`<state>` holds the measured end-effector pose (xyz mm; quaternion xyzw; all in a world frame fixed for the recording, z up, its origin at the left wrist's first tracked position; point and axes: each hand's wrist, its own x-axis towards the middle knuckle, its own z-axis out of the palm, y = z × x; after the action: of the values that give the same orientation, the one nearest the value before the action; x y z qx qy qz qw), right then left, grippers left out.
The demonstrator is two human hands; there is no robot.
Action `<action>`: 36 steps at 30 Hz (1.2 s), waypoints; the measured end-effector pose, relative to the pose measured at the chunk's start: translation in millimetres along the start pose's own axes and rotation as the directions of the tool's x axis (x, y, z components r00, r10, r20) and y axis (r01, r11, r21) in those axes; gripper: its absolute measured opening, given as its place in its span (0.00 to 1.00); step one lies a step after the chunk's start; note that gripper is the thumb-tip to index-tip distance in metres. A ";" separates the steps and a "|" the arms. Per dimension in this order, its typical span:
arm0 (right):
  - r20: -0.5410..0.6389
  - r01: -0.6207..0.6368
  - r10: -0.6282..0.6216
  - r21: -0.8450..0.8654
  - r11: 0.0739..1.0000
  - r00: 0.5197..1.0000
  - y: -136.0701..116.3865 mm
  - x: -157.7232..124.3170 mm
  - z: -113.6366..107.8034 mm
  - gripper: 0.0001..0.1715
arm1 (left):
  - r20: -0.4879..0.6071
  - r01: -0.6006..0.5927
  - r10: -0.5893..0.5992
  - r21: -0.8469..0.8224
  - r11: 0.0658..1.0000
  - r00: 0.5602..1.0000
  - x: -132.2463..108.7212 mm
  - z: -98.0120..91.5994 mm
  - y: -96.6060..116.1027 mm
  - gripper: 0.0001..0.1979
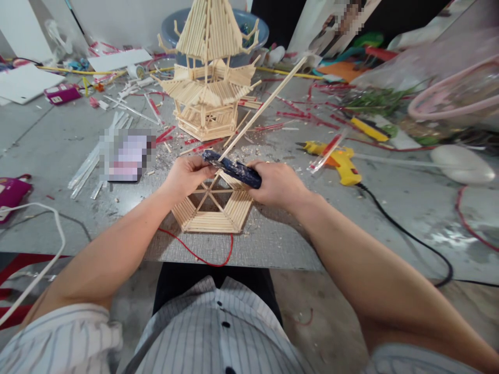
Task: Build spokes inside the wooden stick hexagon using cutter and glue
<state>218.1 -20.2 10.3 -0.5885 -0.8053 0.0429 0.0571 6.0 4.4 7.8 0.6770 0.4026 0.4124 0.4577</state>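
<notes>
My right hand (277,186) is closed round a dark blue tool (234,167) that crosses a long thin wooden stick (265,106). My left hand (187,175) pinches the near end of that stick by the tool's tip. The stick slants up and to the right, toward the back of the table. Under both hands lies a flat hexagonal frame (212,210) made of small wooden sticks, near the table's front edge. Behind it stands a tall pagoda model (208,78) built of the same sticks.
A yellow glue gun (339,158) with a black cord lies to the right. Red wire (202,257) loops off the table's front edge. Clear rods (88,166), red scraps and wood chips litter the grey table (47,150). A blue basin (255,28) sits behind the pagoda.
</notes>
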 end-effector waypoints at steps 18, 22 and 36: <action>0.059 -0.016 0.016 0.006 1.000 0.998 -4.8 10.9 -4.5 0.19 | -0.111 0.081 -0.058 0.219 0.972 0.992 4.2 -3.5 -7.5 0.10; 0.066 -0.012 0.012 0.003 1.000 0.998 -6.0 13.0 -4.4 0.17 | -0.122 0.081 -0.052 0.245 0.966 0.991 4.6 -4.7 -5.6 0.10; -0.064 0.009 -0.004 0.076 0.997 0.998 -4.7 3.2 3.1 0.30 | -0.111 -0.042 0.070 0.235 0.971 0.991 3.4 -2.6 -12.3 0.06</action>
<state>212.3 -18.7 7.9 -0.5844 -0.8027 0.0546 0.1052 2.6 11.4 -2.7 0.7114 0.4551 0.4145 0.3391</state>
